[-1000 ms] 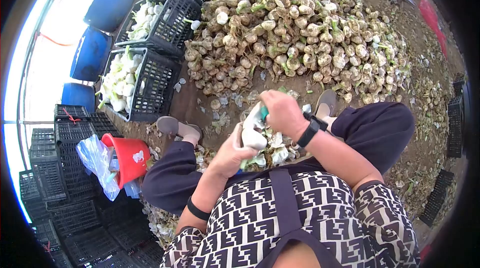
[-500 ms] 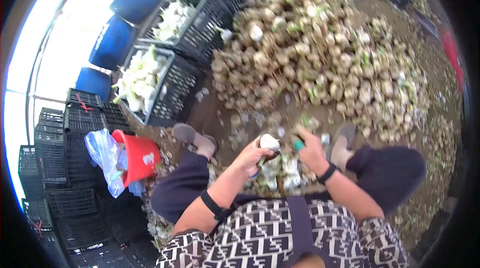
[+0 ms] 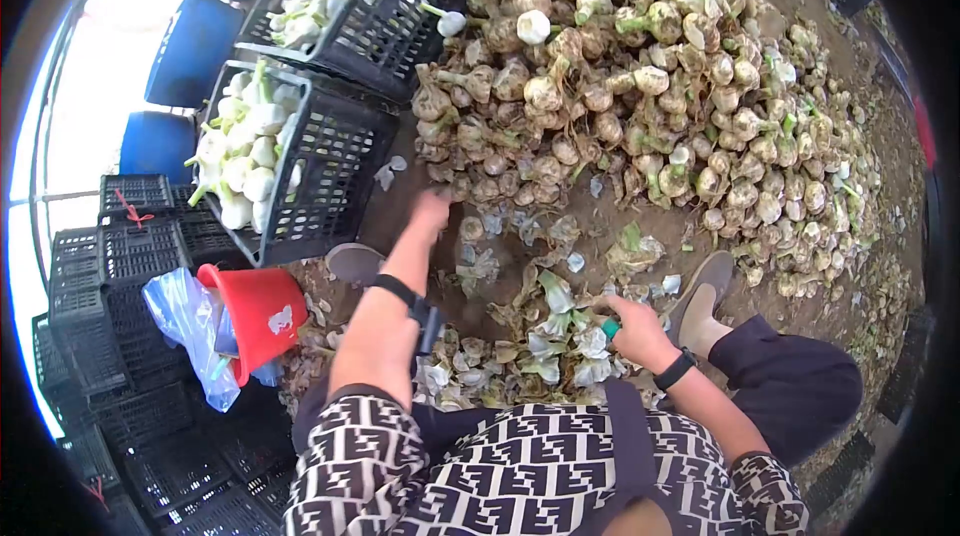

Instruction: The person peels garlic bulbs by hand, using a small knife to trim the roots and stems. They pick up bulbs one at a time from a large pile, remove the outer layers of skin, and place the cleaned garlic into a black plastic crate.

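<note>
My left hand (image 3: 432,211), blurred by motion, reaches forward to the left edge of a large pile of unpeeled garlic bulbs (image 3: 600,101). Whether its fingers hold a bulb is smeared out of sight. Low in front of me, my right hand (image 3: 638,332) is closed, with a green wrap (image 3: 611,328) round a finger. What it grips, if anything, I cannot make out. Right beside it lies a heap of white garlic skins and leaves (image 3: 560,341) between my legs. Clean white garlic bulbs (image 3: 250,141) fill the nearer black crate (image 3: 335,161) at the left.
Another black crate (image 3: 395,11) of white garlic stands behind the first. A red bucket (image 3: 262,311) with a plastic bag (image 3: 195,321) sits at my left, beside stacked black crates (image 3: 90,306). Blue barrels (image 3: 195,46) line the far left. My shoes (image 3: 705,286) flank the scraps.
My left hand has swung forward and left to the pile; the white garlic bulb it held no longer shows in it. My right hand has moved slightly down. The view has shifted closer to the pile.
</note>
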Motion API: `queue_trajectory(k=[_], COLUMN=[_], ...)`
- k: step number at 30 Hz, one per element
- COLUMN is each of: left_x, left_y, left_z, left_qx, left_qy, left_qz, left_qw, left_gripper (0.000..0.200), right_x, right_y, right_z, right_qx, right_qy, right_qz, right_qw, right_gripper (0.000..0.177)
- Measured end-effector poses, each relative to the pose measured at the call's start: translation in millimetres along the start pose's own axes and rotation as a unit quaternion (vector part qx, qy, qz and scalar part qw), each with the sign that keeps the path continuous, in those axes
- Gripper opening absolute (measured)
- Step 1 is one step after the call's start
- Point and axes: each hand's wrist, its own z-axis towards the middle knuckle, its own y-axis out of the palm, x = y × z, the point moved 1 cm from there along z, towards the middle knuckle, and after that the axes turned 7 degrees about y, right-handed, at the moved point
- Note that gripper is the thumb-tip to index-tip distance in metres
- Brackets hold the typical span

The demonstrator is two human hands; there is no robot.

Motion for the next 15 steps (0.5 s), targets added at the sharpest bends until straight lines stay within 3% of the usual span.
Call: queue_trajectory(k=[2,4,6,7,8,9,10,12,14,15], left_x=[-64.3,-124.0,-87.2,-73.1,-62.0,-50.4,-39.5,-14.2,31.9,44.1], left_y=[38.9,87.7,96.1,101.4,109.7,117.0,122.3,134.1,129.4,130.3], left_z=[19.4,35.8,-16.9,-35.3,-51.3,-65.7,-78.2,-108.6,-155.1,-173.3], left_qx=[0.018,-0.046,-0.091,-0.093,-0.135,-0.175,-0.186,-0.203,-0.255,-0.277], left_qy=[0.096,0.036,0.144,0.147,0.034,-0.08,-0.074,-0.086,-0.069,-0.061], left_qz=[0.163,0.226,0.163,0.165,-0.004,-0.17,-0.165,-0.347,-0.365,-0.391], left_qw=[0.982,0.972,0.972,0.971,0.99,0.966,0.966,0.912,0.893,0.876], left_gripper=[0.045,0.05,0.045,0.045,0.04,0.036,0.036,0.03,0.029,0.033], right_x=[-4.6,-3.0,8.7,-0.4,-5.9,-10.2,-12.0,-1.5,-21.6,-30.4], right_y=[-7.8,-7.6,4.9,1.6,2.3,2.5,2.2,12.9,-2.6,-9.2], right_z=[1.8,2.3,6.7,6.6,7.3,6.1,2.9,4.6,-2.9,-7.3], right_qx=[0.009,0.0,-0.04,-0.054,-0.048,-0.034,-0.018,0.032,0.101,0.128], right_qy=[-0.001,0.018,0.045,0.04,0.043,0.021,0.003,0.01,0.009,0.022], right_qz=[0.002,-0.021,-0.043,-0.057,-0.054,-0.048,-0.042,0.081,0.214,0.201], right_qw=[1.0,1.0,0.997,0.996,0.996,0.998,0.999,0.996,0.972,0.971], right_gripper=[0.019,0.02,0.021,0.022,0.022,0.023,0.024,0.028,0.038,0.042])
